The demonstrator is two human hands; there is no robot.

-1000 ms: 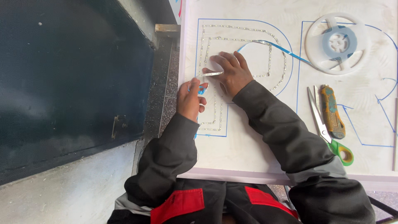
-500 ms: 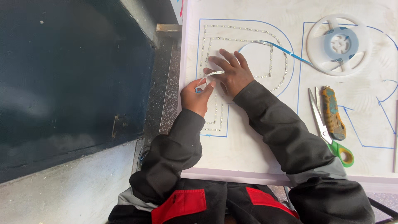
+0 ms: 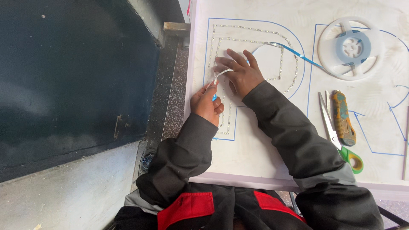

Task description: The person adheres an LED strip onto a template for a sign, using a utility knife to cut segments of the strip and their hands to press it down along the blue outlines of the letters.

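On the white board (image 3: pixel 255 149) with blue letter outlines, my right hand (image 3: pixel 243 76) presses flat on the light strip (image 3: pixel 255 30). My left hand (image 3: pixel 206 102) (it has moved lower since a moment ago) pinches the strip's loose end, peeling backing, I judge.

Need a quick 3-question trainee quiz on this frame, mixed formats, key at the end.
1. True or false: the right hand lies flat on the white board.
2. The left hand pinches: A) the scissors B) the light strip C) the reel
3. Fill in: the utility knife lies right beside the ____.

Key: 1 true; 2 B; 3 scissors.
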